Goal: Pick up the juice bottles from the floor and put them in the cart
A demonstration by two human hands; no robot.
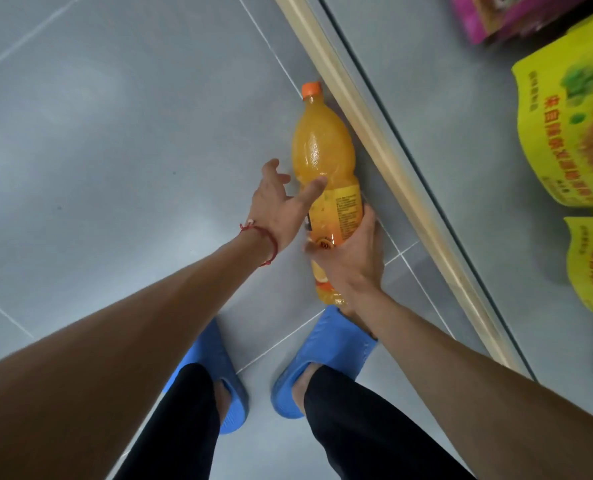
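An orange juice bottle [324, 157] with an orange cap and a yellow label lies on the grey tiled floor, close to a wooden shelf edge. My right hand [350, 258] grips the bottle around its label, fingers curled over the lower half. My left hand [281, 202], with a red string on its wrist, is spread just left of the bottle, its thumb touching the bottle's side above the label and its fingers straight. No cart is in view.
A wooden shelf edge [385, 161] runs diagonally at the right. Yellow bags [565, 133] and a pink box [516, 15] sit on the shelf. My feet in blue slippers [329, 355] stand just below the bottle. Grey floor tiles [115, 150] extend to the left.
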